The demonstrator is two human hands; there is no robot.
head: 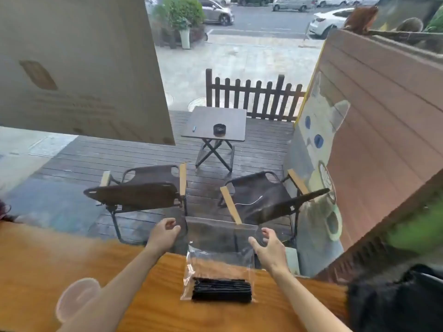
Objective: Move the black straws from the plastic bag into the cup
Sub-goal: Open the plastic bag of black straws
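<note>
Black straws [221,290] lie in the plastic bag [219,257] — between both hands' loosely spread, empty fingers [266,233].

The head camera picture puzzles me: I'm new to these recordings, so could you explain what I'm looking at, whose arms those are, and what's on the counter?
There is no machine here. A person wears a wide-angle camera on the head, so you look forward and down along their own bare arms. That is the only view.

They stand at a wooden counter by a window; the chairs, small table and street are outside, beyond the glass.

On the counter lies a clear plastic bag, its upper part rising against the window. A bundle of black straws lies across its bottom. At lower left, partly behind the left forearm, sits a pale, translucent cup. A dark, fuzzy thing at lower right is too blurred to name.

The left hand and right hand reach toward the bag's top, one on each side, fingers loosely spread. Neither has a grip on anything.
</note>
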